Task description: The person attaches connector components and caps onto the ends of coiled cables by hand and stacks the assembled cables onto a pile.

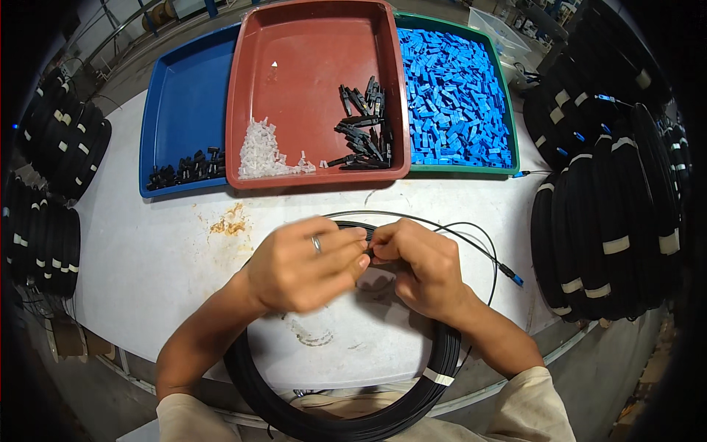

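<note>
My left hand (303,264) and my right hand (412,264) meet fingertip to fingertip over the white table (147,258), pinching something small and dark at the top of a black cable coil (331,412). What sits between the fingers is hidden. The coil lies under both hands and hangs over the table's near edge, bound with a white tape band. A thin black lead runs from the hands to a blue connector (513,277) on the right.
A blue tray (184,96) holds black parts, a red tray (309,74) holds clear and black parts, and a green tray (508,140) is full of blue pieces. Stacks of black cable coils stand at the left (59,140) and right (611,214).
</note>
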A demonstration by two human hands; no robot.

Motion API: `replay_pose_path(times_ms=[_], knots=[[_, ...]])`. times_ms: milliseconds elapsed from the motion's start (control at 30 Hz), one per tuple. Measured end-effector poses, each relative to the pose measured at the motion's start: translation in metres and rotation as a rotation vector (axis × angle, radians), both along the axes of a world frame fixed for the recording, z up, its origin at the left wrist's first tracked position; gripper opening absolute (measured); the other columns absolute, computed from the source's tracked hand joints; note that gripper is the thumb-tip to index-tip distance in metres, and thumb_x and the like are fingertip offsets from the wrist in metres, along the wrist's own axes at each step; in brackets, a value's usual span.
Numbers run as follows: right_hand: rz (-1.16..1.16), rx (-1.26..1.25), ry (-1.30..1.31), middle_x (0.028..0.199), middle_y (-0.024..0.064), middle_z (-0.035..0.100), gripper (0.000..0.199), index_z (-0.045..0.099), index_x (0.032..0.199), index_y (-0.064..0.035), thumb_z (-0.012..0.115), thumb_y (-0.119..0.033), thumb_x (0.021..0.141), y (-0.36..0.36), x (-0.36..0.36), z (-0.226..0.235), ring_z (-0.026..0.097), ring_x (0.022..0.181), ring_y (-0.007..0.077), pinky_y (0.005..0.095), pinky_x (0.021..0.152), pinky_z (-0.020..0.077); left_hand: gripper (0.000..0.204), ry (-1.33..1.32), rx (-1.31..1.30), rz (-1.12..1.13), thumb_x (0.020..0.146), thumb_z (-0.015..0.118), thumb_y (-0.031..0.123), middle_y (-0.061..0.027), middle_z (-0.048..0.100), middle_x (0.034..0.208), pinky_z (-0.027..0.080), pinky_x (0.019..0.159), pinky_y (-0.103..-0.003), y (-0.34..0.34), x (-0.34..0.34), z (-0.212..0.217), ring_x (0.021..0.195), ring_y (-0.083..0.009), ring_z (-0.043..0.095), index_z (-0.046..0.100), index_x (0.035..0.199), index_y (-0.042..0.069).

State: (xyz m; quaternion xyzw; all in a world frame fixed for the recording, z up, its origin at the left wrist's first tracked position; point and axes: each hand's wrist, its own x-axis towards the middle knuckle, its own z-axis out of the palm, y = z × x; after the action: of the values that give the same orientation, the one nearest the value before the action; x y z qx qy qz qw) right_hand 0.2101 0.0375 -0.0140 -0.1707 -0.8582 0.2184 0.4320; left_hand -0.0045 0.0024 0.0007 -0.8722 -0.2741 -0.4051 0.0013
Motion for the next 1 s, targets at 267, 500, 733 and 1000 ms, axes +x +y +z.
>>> replay_pose_path(times_ms=[267, 500, 733, 1000], knots=[[-0.069, 0.029, 0.021, 0.095, 0.0159, 0.066, 0.024, 0.058, 0.085, 0.0036, 0.066, 0.016, 0.066, -0.002, -0.002, 0.004, 0.067, 0.079, 0.03, 0.0373, 0.069, 0.0566, 0.008, -0.201, -0.152, 0.044, 0.078, 0.081, 0.002, -0.0121, 0.076, 0.079, 0.057, 0.063, -0.027, 0.002, -0.001, 0.0, 0.069, -0.0178, 0.073, 0.074, 0.076, 0.0], [-0.026, 0.336, 0.072, 0.092, 0.0164, 0.063, 0.023, 0.055, 0.08, 0.0037, 0.071, 0.007, 0.065, 0.002, -0.002, 0.004, 0.062, 0.074, 0.0294, 0.0375, 0.064, 0.0521, 0.009, -0.309, -0.652, 0.052, 0.081, 0.082, 0.004, -0.0119, 0.077, 0.078, 0.054, 0.061, -0.025, -0.006, -0.005, 0.012, 0.067, -0.0108, 0.071, 0.075, 0.08, -0.002], [0.008, -0.192, -0.042, 0.096, 0.0164, 0.07, 0.033, 0.061, 0.088, 0.0041, 0.064, 0.022, 0.061, 0.001, 0.003, 0.001, 0.072, 0.08, 0.0279, 0.0332, 0.067, 0.0587, 0.012, 0.165, 0.247, 0.024, 0.074, 0.081, -0.002, -0.0138, 0.075, 0.085, 0.059, 0.065, -0.033, -0.001, 0.002, 0.003, 0.081, -0.0249, 0.076, 0.073, 0.082, 0.0], [-0.038, 0.164, 0.018, 0.094, 0.0154, 0.065, 0.025, 0.057, 0.088, 0.0032, 0.065, 0.014, 0.068, -0.001, -0.004, 0.004, 0.063, 0.077, 0.0303, 0.0393, 0.07, 0.0542, 0.016, -0.571, -1.101, 0.051, 0.076, 0.085, 0.0, -0.0137, 0.076, 0.08, 0.059, 0.064, -0.029, -0.006, -0.008, 0.012, 0.074, -0.0173, 0.076, 0.077, 0.09, -0.002]])
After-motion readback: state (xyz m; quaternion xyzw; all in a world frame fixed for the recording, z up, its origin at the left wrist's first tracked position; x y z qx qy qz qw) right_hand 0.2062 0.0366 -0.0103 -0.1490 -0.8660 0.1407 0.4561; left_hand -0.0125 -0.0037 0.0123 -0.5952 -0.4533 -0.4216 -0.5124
